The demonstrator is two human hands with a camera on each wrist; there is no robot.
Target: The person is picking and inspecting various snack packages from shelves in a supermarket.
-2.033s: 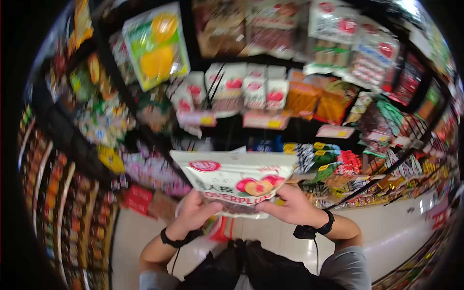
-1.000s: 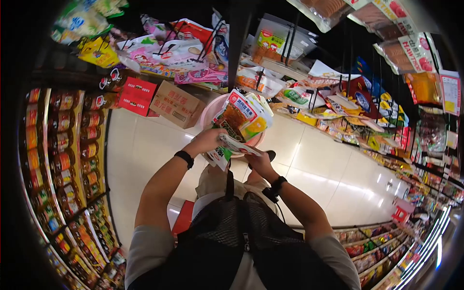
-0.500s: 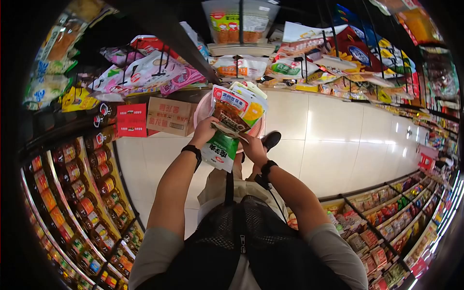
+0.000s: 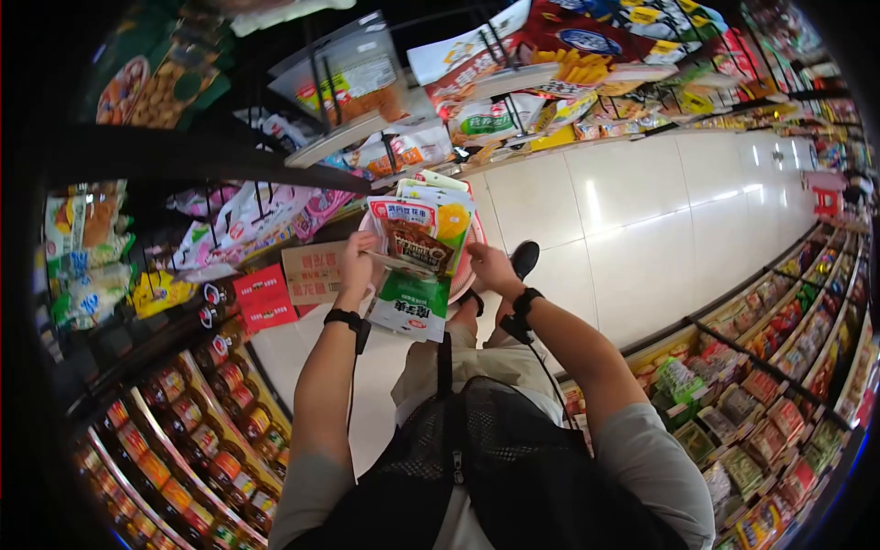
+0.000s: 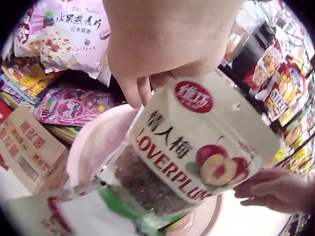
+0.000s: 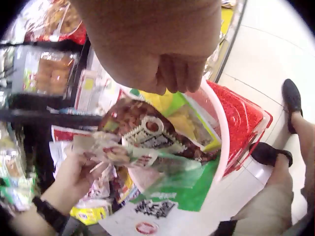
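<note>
Left hand (image 4: 357, 264) pinches the LOVERPLUM pouch (image 5: 189, 147) by the top edge, so it hangs tilted over the pink basket (image 5: 81, 157). Right hand (image 4: 493, 268) is just beside, fingers loosely bent, apparently holding nothing. Other packets, including a yellow-fruit packet (image 4: 453, 220), stick up and the green-and-white konjac snack bag (image 4: 405, 307) overlaps the rim, probably since the basket's crowded.
</note>
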